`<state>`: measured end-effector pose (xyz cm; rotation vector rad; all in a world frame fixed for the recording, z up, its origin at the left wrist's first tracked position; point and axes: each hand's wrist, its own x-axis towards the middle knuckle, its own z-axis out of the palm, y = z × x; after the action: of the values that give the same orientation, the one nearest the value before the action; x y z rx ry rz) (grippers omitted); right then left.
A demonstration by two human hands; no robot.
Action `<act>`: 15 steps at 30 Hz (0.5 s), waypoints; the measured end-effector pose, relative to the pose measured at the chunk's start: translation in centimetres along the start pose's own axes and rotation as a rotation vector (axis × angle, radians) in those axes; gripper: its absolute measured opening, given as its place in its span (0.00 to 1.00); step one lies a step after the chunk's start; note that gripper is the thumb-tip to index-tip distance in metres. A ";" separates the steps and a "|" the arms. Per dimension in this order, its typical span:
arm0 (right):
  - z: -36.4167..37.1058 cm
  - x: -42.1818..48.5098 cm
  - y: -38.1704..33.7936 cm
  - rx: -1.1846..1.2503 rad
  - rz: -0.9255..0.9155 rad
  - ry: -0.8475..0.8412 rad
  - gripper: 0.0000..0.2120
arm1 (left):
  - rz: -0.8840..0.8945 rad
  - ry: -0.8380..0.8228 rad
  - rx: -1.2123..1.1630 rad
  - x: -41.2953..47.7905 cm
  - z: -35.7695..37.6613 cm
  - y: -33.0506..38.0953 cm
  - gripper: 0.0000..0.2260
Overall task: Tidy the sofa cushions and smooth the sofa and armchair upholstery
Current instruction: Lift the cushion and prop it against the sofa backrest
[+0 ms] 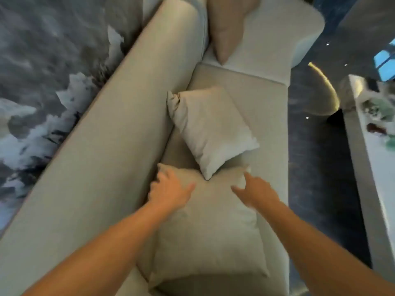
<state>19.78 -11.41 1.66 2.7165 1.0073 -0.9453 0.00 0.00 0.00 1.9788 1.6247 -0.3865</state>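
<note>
A long beige sofa (119, 146) runs from the bottom left to the top of the head view. A large beige cushion (209, 236) lies flat on the seat just below me. My left hand (168, 191) rests on its far left corner with fingers spread. My right hand (254, 193) hovers at its far right corner, fingers apart, holding nothing. A smaller off-white cushion (211, 131) lies tilted on the seat beyond, its near corner overlapping the large one. A tan cushion (228, 26) leans against the backrest farther along.
A grey and white marbled wall (42, 86) rises behind the backrest on the left. Dark glossy floor (316, 167) lies to the right of the seat. A pale table (372, 167) with small objects stands at the right edge.
</note>
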 end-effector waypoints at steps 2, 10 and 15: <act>5.3 1.8 0.7 0.111 0.086 -0.144 0.45 | -0.123 -0.184 -0.031 1.5 4.2 -2.0 0.55; 16.0 4.0 3.4 0.617 0.381 -0.073 0.54 | -0.110 -0.250 -0.608 5.5 11.2 -5.5 0.51; 13.2 -1.3 1.5 0.977 0.410 -0.141 0.46 | 0.154 -0.010 -0.575 -0.6 2.8 -3.6 0.29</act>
<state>13.05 -17.16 -8.37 3.2462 -0.1456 -1.8368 -3.28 -1.62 -2.79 1.6346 1.3664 0.1234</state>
